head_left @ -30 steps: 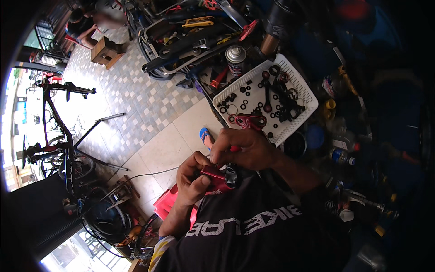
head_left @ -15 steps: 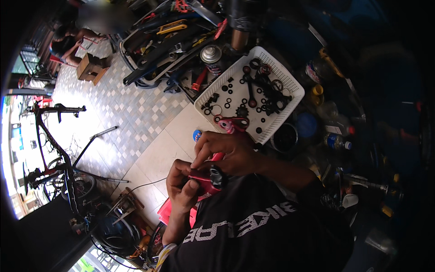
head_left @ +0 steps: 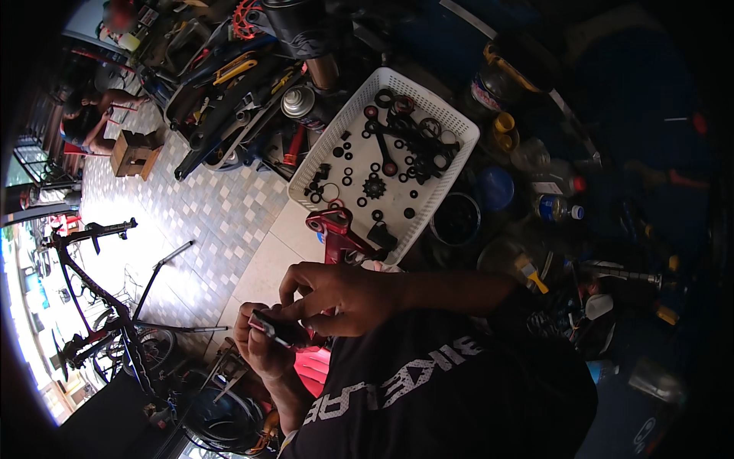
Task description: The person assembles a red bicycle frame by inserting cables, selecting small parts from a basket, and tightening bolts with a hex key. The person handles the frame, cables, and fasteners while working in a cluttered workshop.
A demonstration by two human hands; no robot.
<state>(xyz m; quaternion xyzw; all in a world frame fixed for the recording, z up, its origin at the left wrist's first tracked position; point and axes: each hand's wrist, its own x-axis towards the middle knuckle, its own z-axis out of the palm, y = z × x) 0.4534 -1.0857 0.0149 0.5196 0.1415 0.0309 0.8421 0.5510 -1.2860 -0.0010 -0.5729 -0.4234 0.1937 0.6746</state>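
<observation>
My left hand [head_left: 264, 353] is closed around a small dark red metal part with a pale edge [head_left: 269, 329], near my lap. Over it bends my right hand [head_left: 344, 294], its fingertips drawn together against the part. Whatever sits between those right fingertips is hidden. Past the right hand juts a glossy red bicycle frame piece [head_left: 336, 232] with round pivot holes, overlapping the near corner of a white plastic basket [head_left: 394, 203]. More red material [head_left: 313, 369] shows below my hands, against my black shirt.
The basket holds a black crank arm [head_left: 382, 145], a black cog [head_left: 374, 187] and several rings. A spray can [head_left: 300, 102] stands beside piled tools. Bottles [head_left: 554, 207] lie at right. A bicycle frame [head_left: 99, 298] is at left; a person sits far left.
Both hands have moved left with the red part, which is turned so its pale edge shows. The jutting red frame piece is more exposed. The whole view has shifted.
</observation>
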